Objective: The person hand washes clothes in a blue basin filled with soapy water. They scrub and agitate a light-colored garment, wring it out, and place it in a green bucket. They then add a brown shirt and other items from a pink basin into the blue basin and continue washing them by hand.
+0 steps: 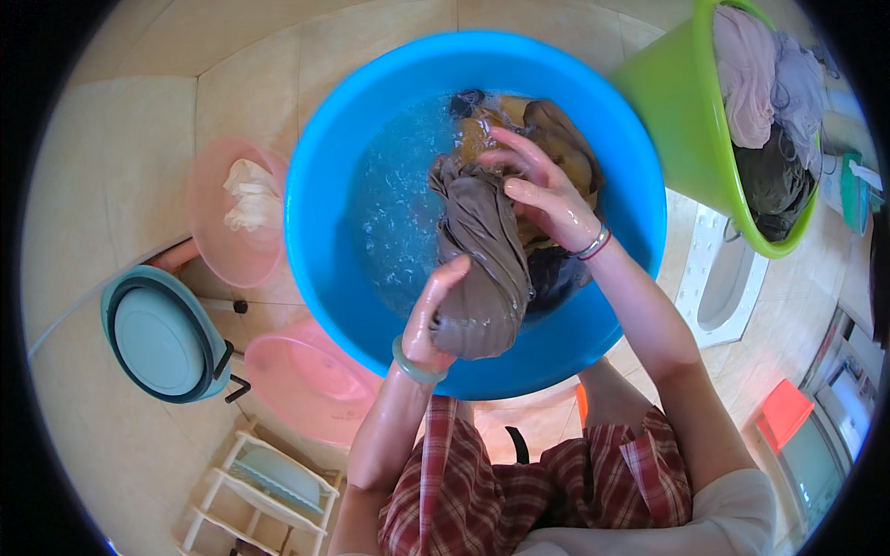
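Over a big blue basin (320, 269) hangs a twisted, wet grey-brown garment (477, 269). My left hand (434, 315), a pale green bangle at its wrist, holds the garment's lower left side. At the upper end, my right hand (556, 199) has its fingers spread apart beside the cloth. Whether its fingertips touch the fabric I cannot tell. Beneath, mustard and brown clothes (570, 153) lie in the sudsy water (399, 185). A dark wet cloth (556, 278) is partly hidden behind the held garment and my right wrist.
A green bucket (672, 102) heaped with clothes (746, 74) leans at the upper right, above a white squat toilet (723, 287). On the left are a pink basin (209, 204) with white cloth (250, 195), a second pink basin (306, 385), a teal folding basin (158, 338) and a rack (209, 510).
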Available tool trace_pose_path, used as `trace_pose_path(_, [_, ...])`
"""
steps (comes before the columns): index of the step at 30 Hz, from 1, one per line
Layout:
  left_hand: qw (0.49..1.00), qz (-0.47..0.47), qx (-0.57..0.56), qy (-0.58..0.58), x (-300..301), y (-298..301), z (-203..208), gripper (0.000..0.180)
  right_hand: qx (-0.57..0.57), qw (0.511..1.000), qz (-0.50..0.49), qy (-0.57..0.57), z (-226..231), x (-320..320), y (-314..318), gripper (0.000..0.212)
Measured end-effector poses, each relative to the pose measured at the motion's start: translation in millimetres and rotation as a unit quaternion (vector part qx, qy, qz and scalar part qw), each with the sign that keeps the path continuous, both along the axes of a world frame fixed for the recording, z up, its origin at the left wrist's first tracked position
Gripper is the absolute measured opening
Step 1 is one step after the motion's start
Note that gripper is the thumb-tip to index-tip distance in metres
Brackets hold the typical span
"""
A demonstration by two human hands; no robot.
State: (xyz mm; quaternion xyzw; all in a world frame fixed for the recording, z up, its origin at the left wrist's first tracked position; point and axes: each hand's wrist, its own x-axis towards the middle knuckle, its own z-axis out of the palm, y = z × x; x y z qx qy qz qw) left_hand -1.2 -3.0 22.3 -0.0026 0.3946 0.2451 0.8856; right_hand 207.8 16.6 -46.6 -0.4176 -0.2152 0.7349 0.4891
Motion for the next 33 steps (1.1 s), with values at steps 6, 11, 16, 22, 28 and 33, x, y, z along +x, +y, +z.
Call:
trace_pose_path(6, [0.947, 0.143, -0.166, -0.236, -0.5, -7.0, -2.4, 0.048, 0.079, 0.996, -0.039, 0.004, -26.3, 0.3, -21.8, 0.071])
trace_pose_path(11, [0.919, 0.181, -0.246, -0.250, 0.0, -22.6, -26.4, 0.058, 0.064, 0.964, 0.003, 0.257, -7.0, -14.8, -4.9, 0.093])
trace_pose_path(16, [0.938, 0.141, -0.188, -0.253, 1.9, -9.7, -25.4, 0.055, 0.080, 0.976, 0.080, 0.187, 8.0, -8.8, -0.6, 0.074])
trace_pose_path(22, [0.998, 0.023, -0.022, -0.060, -7.1, -12.9, -27.3, 0.058, 0.143, 0.985, -0.012, -0.099, 44.8, -18.2, 1.4, 0.032])
trace_pose_path(28, [0.961, -0.059, -0.088, -0.255, -22.2, -6.3, -41.7, 0.070, 0.372, 0.891, 0.000, -0.260, 62.5, -29.5, -9.1, 0.030])
trace_pose_path(33, [0.986, 0.148, 0.014, 0.081, -12.2, 11.7, -55.7, 0.035, 0.244, 0.930, -0.096, -0.257, 39.3, -47.7, -29.8, 0.026])
